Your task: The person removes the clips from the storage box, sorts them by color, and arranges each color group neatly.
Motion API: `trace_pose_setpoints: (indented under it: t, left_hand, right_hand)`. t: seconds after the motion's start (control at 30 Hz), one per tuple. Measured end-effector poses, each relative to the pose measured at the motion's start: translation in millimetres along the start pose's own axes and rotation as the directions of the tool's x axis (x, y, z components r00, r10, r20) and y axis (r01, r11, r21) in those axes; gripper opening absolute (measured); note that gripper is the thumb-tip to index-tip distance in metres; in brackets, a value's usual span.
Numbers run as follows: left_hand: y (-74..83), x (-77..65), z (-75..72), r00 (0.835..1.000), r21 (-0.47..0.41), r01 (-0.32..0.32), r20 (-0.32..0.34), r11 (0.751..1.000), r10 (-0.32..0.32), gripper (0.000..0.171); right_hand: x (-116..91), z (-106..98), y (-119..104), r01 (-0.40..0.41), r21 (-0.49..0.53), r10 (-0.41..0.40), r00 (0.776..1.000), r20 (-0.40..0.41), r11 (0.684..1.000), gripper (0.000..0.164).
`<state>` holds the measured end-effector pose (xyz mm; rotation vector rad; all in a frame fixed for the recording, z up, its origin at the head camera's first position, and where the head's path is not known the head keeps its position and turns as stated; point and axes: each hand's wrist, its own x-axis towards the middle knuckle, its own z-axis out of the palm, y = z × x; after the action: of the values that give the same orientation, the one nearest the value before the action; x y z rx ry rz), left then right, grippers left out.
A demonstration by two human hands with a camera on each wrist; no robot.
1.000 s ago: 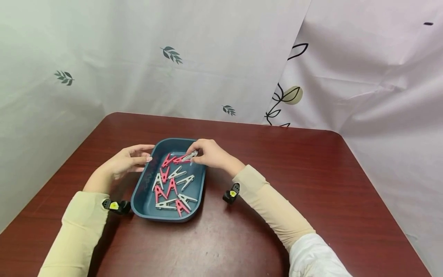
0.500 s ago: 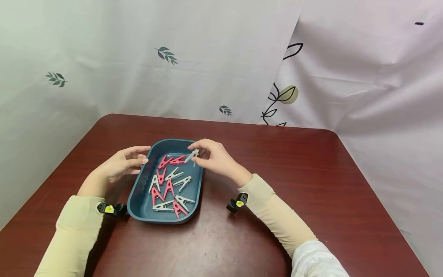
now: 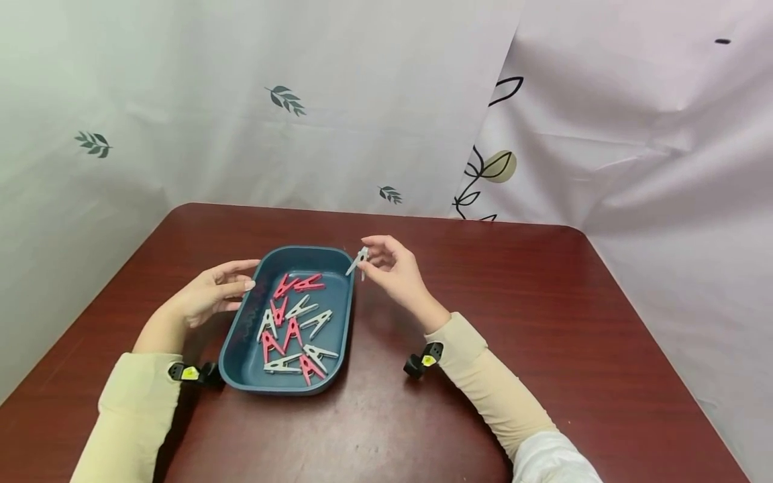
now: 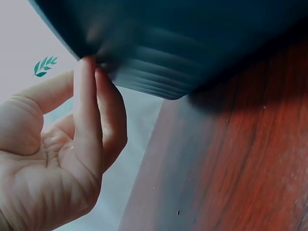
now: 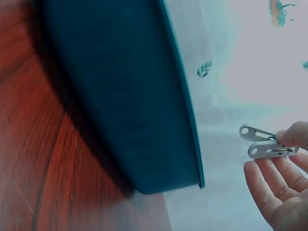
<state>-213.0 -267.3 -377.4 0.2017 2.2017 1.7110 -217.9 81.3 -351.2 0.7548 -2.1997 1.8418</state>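
A pale grey clothespin [image 3: 360, 259] is pinched between the thumb and fingers of my right hand [image 3: 395, 272], just outside the tray's upper right rim. In the right wrist view the thumb lies over this clothespin [image 5: 272, 148], its two handle ends pointing away from the hand. My left hand [image 3: 208, 293] rests its fingertips at the left rim of a dark blue tray [image 3: 246, 376]. From the left wrist, the fingertips [image 4: 86, 62] show against the tray's outer wall. Inside the tray lie several red clothespins [image 3: 292, 332] and several pale grey clothespins [image 3: 300, 307].
The tray stands left of centre on a reddish-brown table [image 3: 483, 302]. A white curtain [image 3: 338, 134] with leaf prints hangs behind the table's far edge. Each wrist wears a small black camera.
My right hand has lifted the pale grey clothespin from the tray's upper right corner and carried it right, past the rim. My left hand has stayed at the left rim.
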Motion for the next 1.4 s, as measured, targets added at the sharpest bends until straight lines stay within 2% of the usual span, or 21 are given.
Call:
trace_pose_setpoints:
  t: [0.1,0.27,0.43,0.6,0.8,1.13,1.4]
  left_hand:
    - [-2.2,-1.6,0.0,1.0,-0.014,-0.013,0.0,1.0,0.013,0.052]
    - [0.6,-3.6,0.0,1.0,0.015,-0.006,-0.02,1.0,0.006,0.056]
    - [3.2,-3.1,1.2,1.0,0.025,-0.011,-0.012,1.0,0.011,0.059]
    - [1.7,-2.3,1.7,1.0,0.013,-0.014,-0.01,1.0,0.014,0.058]
    - [0.8,-4.6,1.5,1.0,0.014,0.002,-0.018,1.0,-0.002,0.06]
    - [1.2,-3.5,2.6,1.0,-0.001,0.017,-0.016,1.0,-0.017,0.063]
    - [-0.4,-3.3,2.7,1.0,-0.003,0.01,-0.014,1.0,-0.01,0.063]
  right_hand:
    - [2.1,-2.4,4.1,-0.009,0.042,0.011,0.998,-0.056,0.999,0.034]
    - [6.7,-8.5,11.4,-0.037,0.059,0.044,0.992,-0.116,0.998,0.032]
    - [9.1,-14.1,24.9,-0.171,0.025,0.173,0.978,-0.113,0.985,0.03]
    - [11.2,-13.2,37.3,-0.351,0.003,0.35,0.935,-0.057,0.936,0.033]
    - [9.5,-9.2,48.1,-0.478,-0.045,0.479,0.878,0.001,0.877,0.028]
    - [6.3,-13.9,58.3,-0.564,-0.112,0.572,0.818,0.058,0.818,0.026]
    - [7.4,-15.0,61.3,-0.576,-0.176,0.595,0.8,0.081,0.798,0.025]
